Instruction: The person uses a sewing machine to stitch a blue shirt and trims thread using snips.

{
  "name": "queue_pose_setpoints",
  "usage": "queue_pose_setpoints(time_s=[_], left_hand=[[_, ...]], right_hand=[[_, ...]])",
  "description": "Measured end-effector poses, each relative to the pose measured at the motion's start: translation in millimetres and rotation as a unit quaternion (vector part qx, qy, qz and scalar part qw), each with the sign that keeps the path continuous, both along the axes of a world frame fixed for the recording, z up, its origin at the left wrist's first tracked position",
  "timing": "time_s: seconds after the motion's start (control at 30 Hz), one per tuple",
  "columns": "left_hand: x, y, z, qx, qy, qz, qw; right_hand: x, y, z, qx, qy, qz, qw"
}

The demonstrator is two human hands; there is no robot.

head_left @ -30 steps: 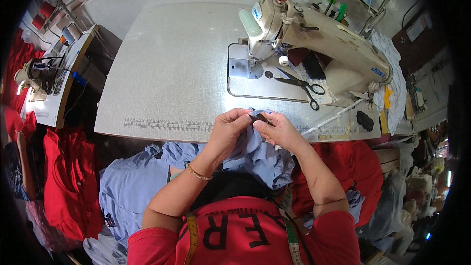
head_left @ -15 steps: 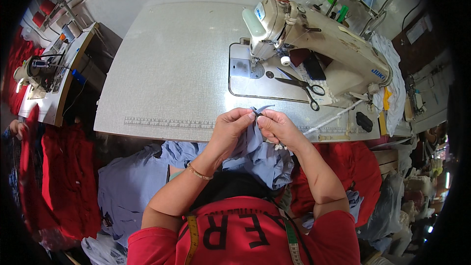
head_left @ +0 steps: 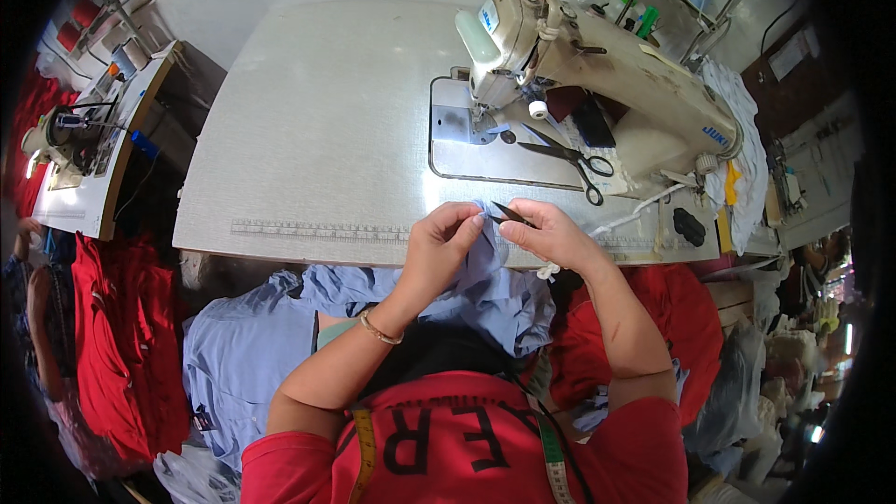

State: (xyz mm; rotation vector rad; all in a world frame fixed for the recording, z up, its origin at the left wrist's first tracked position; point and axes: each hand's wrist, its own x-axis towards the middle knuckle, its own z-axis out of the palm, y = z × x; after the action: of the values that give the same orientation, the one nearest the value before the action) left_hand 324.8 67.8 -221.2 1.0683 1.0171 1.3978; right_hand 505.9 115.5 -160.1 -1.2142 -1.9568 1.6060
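In the head view, the left hand (head_left: pixel 443 231) has thumb and fingers pinched shut on a bit of blue cloth (head_left: pixel 499 297), whose bulk hangs over the lap below the table's front edge; the right hand (head_left: pixel 549 231) has its fingers closed around small dark snips (head_left: pixel 511 215), their points just beside the pinched cloth; beyond the hands, black scissors (head_left: pixel 581 164) lie by the sewing machine (head_left: pixel 630 89), which bears blue lettering near its right end and a small lettered label on its head; a printed ruler scale (head_left: pixel 317 232) runs along the table (head_left: pixel 299 131); large black letters, inverted in this view, cross the red shirt (head_left: pixel 448 476); a yellow tape measure (head_left: pixel 365 453) bears fine markings.
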Motion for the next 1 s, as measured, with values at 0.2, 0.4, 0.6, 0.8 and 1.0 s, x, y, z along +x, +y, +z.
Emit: queue_pose_setpoints(time_s=[0.2,0.4,0.6,0.8,1.0], left_hand=[[5,-2,2,0.104,0.111,0.036,0.988],[5,-1,4,0.11,0.129,0.023,0.985],[2,0,4,0.102,0.134,0.013,0.986],[1,0,4,0.104,0.13,0.01,0.986],[1,0,4,0.1,0.132,0.007,0.986]], right_hand=[[0,4,11,-0.032,-0.054,0.053,0.997],[4,12,16,-0.087,-0.094,0.074,0.989],[1,15,23,-0.094,-0.092,0.088,0.987],[-2,19,24,-0.099,-0.104,0.092,0.985],[0,19,20,-0.079,-0.093,0.097,0.988]])
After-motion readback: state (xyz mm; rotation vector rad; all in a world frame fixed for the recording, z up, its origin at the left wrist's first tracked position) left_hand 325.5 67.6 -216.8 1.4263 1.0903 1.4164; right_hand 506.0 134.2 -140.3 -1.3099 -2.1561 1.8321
